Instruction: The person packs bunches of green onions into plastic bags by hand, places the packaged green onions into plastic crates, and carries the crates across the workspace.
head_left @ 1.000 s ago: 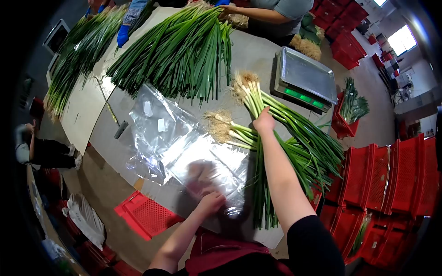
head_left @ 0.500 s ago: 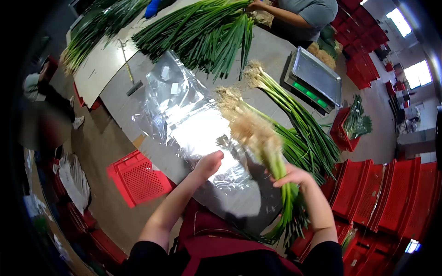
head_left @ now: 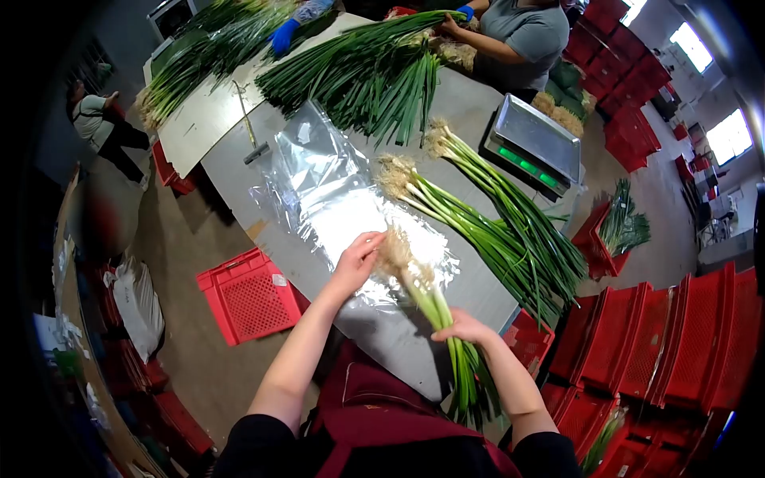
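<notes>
Bunch of green onions [head_left: 437, 305]: above the near part of the surface, roots angled toward the plastic bags [head_left: 317, 174], leaves hanging toward the near edge. Right hand [head_left: 464, 327]: grip clamped around its stems. Left hand [head_left: 358, 260]: at the root end, fingers bent; whether the grip is closed on roots, cannot tell.

Stage: partway, by judgement. One bunch is in hand; two laid bunches [head_left: 453, 210] [head_left: 486, 169] rest side by side, roots aimed the same way. Bags lie flat, no onions seen inside. Large heap [head_left: 348, 84] remains loose at the far side.

Surface [head_left: 381, 338]: grey, glare on the plastic. Scale [head_left: 536, 137] beyond the laid bunches, display lit green. Squeegee-like tool [head_left: 257, 153] beside the bags.

Room: co-worker [head_left: 522, 40] at the heap; red crate [head_left: 249, 296] on the floor; stacked crates [head_left: 660, 338] at right; bright windows [head_left: 692, 48] beyond.
</notes>
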